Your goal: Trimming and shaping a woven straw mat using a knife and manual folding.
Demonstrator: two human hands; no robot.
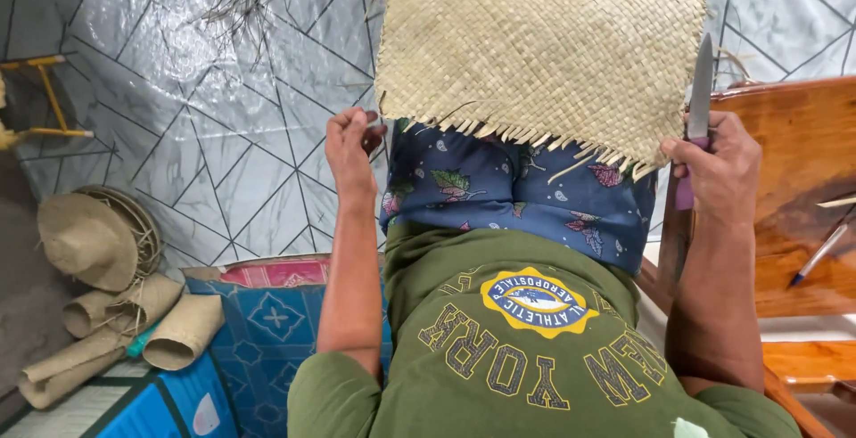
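While the woven mat (544, 50) lay across the person's lap, its ragged near edge hanging over the flowered blue cloth (517, 193), both hands had stopped at that edge. The left hand (349, 148) was at the mat's near left corner, fingers curled in and pinched together on what looked like one thin loose strand; the strand itself was too fine for me to be sure of. The right hand (713, 166) was closed firmly around the purple handle of a knife (698, 113), the blade standing upright just beside the mat's right edge and not touching it that I could see.

Judging from the uneven fringe of straw ends poking out along the near side, I took this for the trimming or finishing of the border, with the weaving itself already done. A next cut would have called for the blade to be tipped down toward those stray ends while the other hand held the strip taut, and for care that the edge ran away from the lap beneath.

Off to the left on the patterned floor (178, 117) sat a straw hat (89, 237) and several rolled mats (134, 322). A wooden bench (802, 188) stood at the right with a pen (820, 255) lying on it.
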